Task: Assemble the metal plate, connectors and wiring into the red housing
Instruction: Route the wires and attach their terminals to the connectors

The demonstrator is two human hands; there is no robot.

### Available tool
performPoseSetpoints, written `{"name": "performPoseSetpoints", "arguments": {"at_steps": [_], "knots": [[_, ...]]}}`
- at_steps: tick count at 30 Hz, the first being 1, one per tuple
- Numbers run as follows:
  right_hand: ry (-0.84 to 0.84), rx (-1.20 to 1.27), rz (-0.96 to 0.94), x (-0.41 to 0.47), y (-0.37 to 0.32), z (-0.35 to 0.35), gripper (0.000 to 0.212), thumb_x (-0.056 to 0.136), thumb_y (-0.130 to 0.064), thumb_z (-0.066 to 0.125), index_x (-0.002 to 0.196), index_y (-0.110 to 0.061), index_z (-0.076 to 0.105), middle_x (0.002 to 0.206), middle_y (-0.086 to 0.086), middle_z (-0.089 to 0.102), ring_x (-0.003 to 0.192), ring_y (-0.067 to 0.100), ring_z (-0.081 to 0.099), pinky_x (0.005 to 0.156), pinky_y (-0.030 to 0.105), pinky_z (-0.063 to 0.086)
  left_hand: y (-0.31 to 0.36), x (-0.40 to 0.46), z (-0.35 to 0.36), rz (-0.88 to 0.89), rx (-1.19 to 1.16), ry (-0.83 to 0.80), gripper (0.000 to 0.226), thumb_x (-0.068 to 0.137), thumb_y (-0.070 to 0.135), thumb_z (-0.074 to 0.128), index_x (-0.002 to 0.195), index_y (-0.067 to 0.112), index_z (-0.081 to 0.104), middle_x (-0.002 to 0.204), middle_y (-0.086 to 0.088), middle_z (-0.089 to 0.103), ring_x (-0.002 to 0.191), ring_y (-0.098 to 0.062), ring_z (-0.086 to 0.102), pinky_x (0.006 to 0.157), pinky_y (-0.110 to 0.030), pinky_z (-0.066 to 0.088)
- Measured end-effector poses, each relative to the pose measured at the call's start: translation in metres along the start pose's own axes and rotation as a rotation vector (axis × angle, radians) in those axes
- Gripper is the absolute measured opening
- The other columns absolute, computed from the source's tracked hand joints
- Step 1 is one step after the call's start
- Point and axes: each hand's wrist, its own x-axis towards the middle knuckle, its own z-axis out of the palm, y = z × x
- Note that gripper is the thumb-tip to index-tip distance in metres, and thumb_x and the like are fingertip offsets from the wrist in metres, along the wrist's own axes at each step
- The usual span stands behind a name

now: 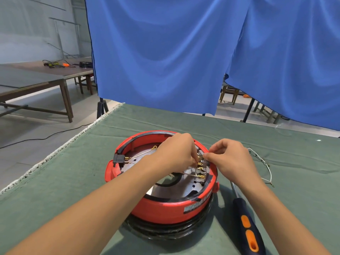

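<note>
The round red housing (161, 207) sits on the green cloth, open side up, with a silver metal plate (165, 190) inside it. Brass connectors (201, 169) stand in a row by the housing's right inner wall. My left hand (176, 153) reaches over the housing and pinches the top brass connector with its fingertips. My right hand (233, 159) hovers at the right rim and pinches a thin wire end (206, 155) near the same connectors. A black plug socket (118, 160) with brass pins sits at the left wall. A thin wire with a ring terminal (154, 148) crosses the plate.
A screwdriver (247, 223) with a dark blue and orange handle lies on the cloth, right of the housing. A loose white wire (266, 168) curls farther right. Blue curtains (165, 52) hang behind the table. Wooden tables (46, 78) stand at the back left.
</note>
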Motion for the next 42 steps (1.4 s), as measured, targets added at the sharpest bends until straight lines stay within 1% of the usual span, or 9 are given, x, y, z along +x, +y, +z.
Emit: {"name": "performPoseSetpoints", "arguments": {"at_steps": [3, 8, 19, 23, 28, 32, 35, 38, 42], "knots": [[0.005, -0.012, -0.007, 0.000, 0.000, -0.001, 0.018, 0.070, -0.032, 0.078, 0.065, -0.025, 0.062, 0.071, -0.010, 0.068, 0.079, 0.016, 0.066, 0.076, 0.038, 0.053, 0.002, 0.001, 0.001, 0.015, 0.049, 0.009, 0.012, 0.080, 0.014, 0.071, 0.087, 0.021, 0.078, 0.084, -0.004, 0.074, 0.078, -0.023, 0.066, 0.076, -0.038, 0.055], [-0.004, -0.014, 0.001, -0.001, -0.001, -0.002, 0.017, 0.072, -0.031, 0.077, 0.067, -0.025, 0.062, 0.071, -0.010, 0.068, 0.079, 0.016, 0.065, 0.076, 0.040, 0.054, 0.003, 0.002, 0.004, 0.018, 0.092, 0.028, 0.016, 0.081, 0.009, 0.067, 0.088, 0.019, 0.078, 0.082, -0.004, 0.073, 0.073, -0.021, 0.063, 0.065, -0.031, 0.049], [0.045, -0.091, -0.031, -0.007, -0.007, -0.002, 0.021, 0.076, -0.033, 0.075, 0.066, -0.027, 0.057, 0.075, -0.008, 0.069, 0.083, 0.018, 0.065, 0.077, 0.040, 0.054, 0.004, 0.004, 0.005, 0.000, 0.120, 0.041, 0.014, 0.081, 0.008, 0.066, 0.089, 0.012, 0.077, 0.084, -0.009, 0.072, 0.078, -0.026, 0.066, 0.073, -0.038, 0.056], [0.045, -0.106, -0.056, -0.008, -0.009, -0.001, 0.022, 0.077, -0.031, 0.075, 0.065, -0.025, 0.057, 0.073, -0.006, 0.068, 0.082, 0.019, 0.065, 0.074, 0.037, 0.053, 0.006, 0.005, 0.006, -0.005, 0.150, 0.048, 0.013, 0.082, 0.009, 0.066, 0.092, 0.009, 0.075, 0.084, -0.010, 0.071, 0.077, -0.027, 0.065, 0.071, -0.037, 0.055], [0.054, -0.130, -0.044, -0.008, -0.008, 0.001, 0.019, 0.078, -0.031, 0.071, 0.068, -0.024, 0.057, 0.074, -0.004, 0.069, 0.082, 0.021, 0.065, 0.075, 0.039, 0.053, 0.008, 0.006, 0.009, 0.002, 0.200, 0.055, 0.013, 0.083, 0.009, 0.064, 0.094, 0.008, 0.072, 0.080, -0.009, 0.066, 0.075, -0.028, 0.061, 0.066, -0.035, 0.050], [0.054, -0.082, -0.072, -0.009, -0.009, 0.003, 0.018, 0.079, -0.024, 0.071, 0.069, -0.023, 0.057, 0.075, -0.003, 0.069, 0.082, 0.023, 0.065, 0.077, 0.040, 0.053, 0.008, 0.006, 0.010, -0.011, 0.187, 0.062, 0.014, 0.083, 0.010, 0.065, 0.094, 0.009, 0.072, 0.079, -0.008, 0.064, 0.074, -0.026, 0.058, 0.065, -0.034, 0.048], [0.064, -0.091, -0.084, -0.010, -0.008, 0.004, 0.019, 0.079, -0.022, 0.070, 0.068, -0.024, 0.055, 0.077, -0.002, 0.068, 0.085, 0.023, 0.063, 0.074, 0.035, 0.049, 0.008, 0.006, 0.010, -0.011, 0.184, 0.060, 0.016, 0.083, 0.010, 0.065, 0.096, 0.009, 0.073, 0.084, -0.009, 0.067, 0.078, -0.027, 0.061, 0.066, -0.034, 0.048], [0.066, -0.105, -0.084, -0.010, -0.007, 0.004, 0.020, 0.079, -0.024, 0.070, 0.068, -0.023, 0.054, 0.078, -0.002, 0.068, 0.087, 0.024, 0.061, 0.069, 0.031, 0.042, 0.008, 0.006, 0.011, 0.002, 0.212, 0.073, 0.017, 0.082, 0.009, 0.063, 0.096, 0.009, 0.072, 0.076, -0.006, 0.058, 0.073, -0.027, 0.055, 0.063, -0.034, 0.044], [0.048, -0.096, -0.097, -0.009, -0.007, 0.002, 0.019, 0.079, -0.025, 0.072, 0.069, -0.023, 0.055, 0.074, -0.003, 0.069, 0.081, 0.022, 0.065, 0.075, 0.035, 0.050, 0.007, 0.006, 0.010, 0.001, 0.194, 0.066, 0.014, 0.082, 0.010, 0.063, 0.094, 0.008, 0.072, 0.074, -0.007, 0.059, 0.072, -0.027, 0.056, 0.063, -0.035, 0.046]]}}
